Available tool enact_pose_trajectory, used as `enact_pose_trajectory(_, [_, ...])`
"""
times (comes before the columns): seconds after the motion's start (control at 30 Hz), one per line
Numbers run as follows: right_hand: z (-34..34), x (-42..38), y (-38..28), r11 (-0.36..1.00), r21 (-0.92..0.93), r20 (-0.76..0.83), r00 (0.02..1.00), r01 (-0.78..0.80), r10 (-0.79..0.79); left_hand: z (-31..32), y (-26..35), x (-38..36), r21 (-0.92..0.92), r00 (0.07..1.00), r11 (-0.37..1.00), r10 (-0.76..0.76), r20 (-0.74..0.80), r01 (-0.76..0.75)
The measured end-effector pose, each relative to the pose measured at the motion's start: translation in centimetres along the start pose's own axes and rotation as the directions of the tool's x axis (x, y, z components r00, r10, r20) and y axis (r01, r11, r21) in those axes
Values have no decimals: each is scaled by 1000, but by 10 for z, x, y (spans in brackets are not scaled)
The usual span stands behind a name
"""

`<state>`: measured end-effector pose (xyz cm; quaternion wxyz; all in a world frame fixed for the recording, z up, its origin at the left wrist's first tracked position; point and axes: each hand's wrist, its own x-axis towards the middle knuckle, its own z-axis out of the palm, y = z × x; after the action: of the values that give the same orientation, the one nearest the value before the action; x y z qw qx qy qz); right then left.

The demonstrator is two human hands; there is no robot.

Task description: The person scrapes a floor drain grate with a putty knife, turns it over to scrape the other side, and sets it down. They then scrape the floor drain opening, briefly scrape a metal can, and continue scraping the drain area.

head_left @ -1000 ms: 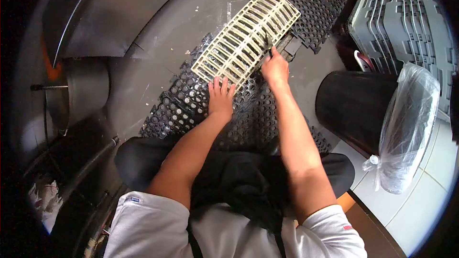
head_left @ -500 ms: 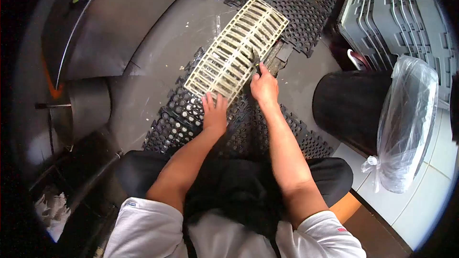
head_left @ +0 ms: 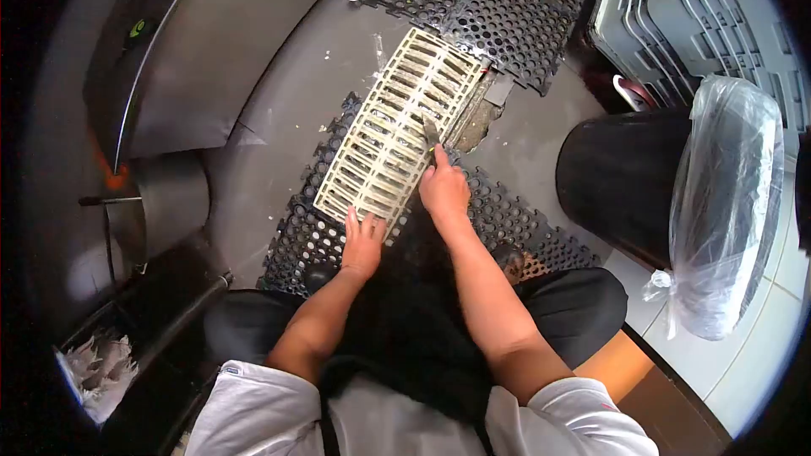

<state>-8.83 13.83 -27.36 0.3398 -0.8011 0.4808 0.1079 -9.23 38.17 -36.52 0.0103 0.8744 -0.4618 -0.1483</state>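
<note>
A long cream drain grate (head_left: 391, 139) with rows of slots lies slanted in front of me, streaked with dark grime. At its near end, the fingers of my left hand (head_left: 363, 245) are hooked over the edge and grip it. My right hand (head_left: 445, 190) is wrapped around the handle of a knife (head_left: 432, 132), index finger stretched along it. The short blade points away from me and overlaps the slots near the grate's right side. Most of the handle is hidden in my fist.
Black perforated rubber mats (head_left: 507, 42) cover parts of the grey floor (head_left: 262, 143). A dirty recess (head_left: 481, 124) runs along the grate's right side. To the right stand a black bin (head_left: 621, 186) with a clear plastic bag (head_left: 731, 211) and stacked grey crates (head_left: 701, 17). A steel cabinet (head_left: 211, 59) stands left.
The grate has shifted toward me and to the left, with my left hand at its near end. My right hand and the knife have also come closer to me. The view has shifted slightly.
</note>
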Motion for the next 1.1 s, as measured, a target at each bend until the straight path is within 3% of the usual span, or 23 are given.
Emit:
enact_pose_trajectory(0.03, [-1, 1, -1, 1000, -9, 8, 1000, -14, 14, -18, 3, 6, -152, 983, 975, -175, -53, 165])
enact_pose_trajectory(0.1, [-2, 3, 1, 1000, -25, 17, 1000, -11, 11, -46, 12, 14, -458, 857, 779, -511, -68, 428])
enact_pose_trajectory(0.13, [-2, 4, 0, 999, -31, 24, 1000, -9, 10, -23, 11, 20, -596, 603, 518, -795, -70, 614])
enact_pose_trajectory(0.17, [0, 3, 0, 999, -29, 28, 999, -18, 19, 1, 9, 22, -656, 274, 82, -941, 197, 750])
enact_pose_trajectory(0.2, [0, 4, -1, 999, -26, 32, 999, -24, 25, -21, 8, 27, -706, 220, -339, -790, 573, 621])
enact_pose_trajectory(0.23, [1, 4, -2, 999, -22, 34, 999, -30, 31, -45, 8, 33, -543, 252, -711, -482, 839, 447])
enact_pose_trajectory(0.33, [0, 5, -1, 999, -13, 40, 999, -31, 32, -23, -12, 36, -533, 293, -710, -446, 846, 461])
enact_pose_trajectory(0.47, [-2, 13, -1, 999, 53, 24, 1000, 1, -3, -11, -29, 29, -534, 419, -717, -360, 834, 449])
enact_pose_trajectory(0.5, [2, 15, -1, 998, 69, 11, 1000, 8, -8, -41, -17, 36, -538, 451, -757, -359, 817, 372])
enact_pose_trajectory(0.57, [5, 21, -1, 995, 95, -19, 1000, 16, -14, -57, -12, 40, -517, 447, -777, -343, 826, 359])
enact_pose_trajectory(0.7, [0, 17, -9, 991, 130, 4, 1000, -13, 13, -104, -2, 37, -617, 454, -634, -428, 782, 465])
enact_pose_trajectory(0.83, [-4, 16, -7, 985, 174, 27, 999, -22, 17, -97, -22, 37, -615, 427, -549, -444, 788, 566])
enact_pose_trajectory(0.9, [-1, 16, -5, 985, 169, 38, 999, -13, 6, -91, -28, 43, -569, 357, -596, -445, 821, 567])
enact_pose_trajectory(1.0, [3, 19, 1, 983, 183, 20, 1000, -3, -1, -70, -27, 44, -547, 400, -669, -380, 834, 503])
enact_pose_trajectory(1.1, [11, 20, 9, 983, 180, -28, 999, 35, -30, -87, -13, 45, -519, 509, -738, -277, 815, 430])
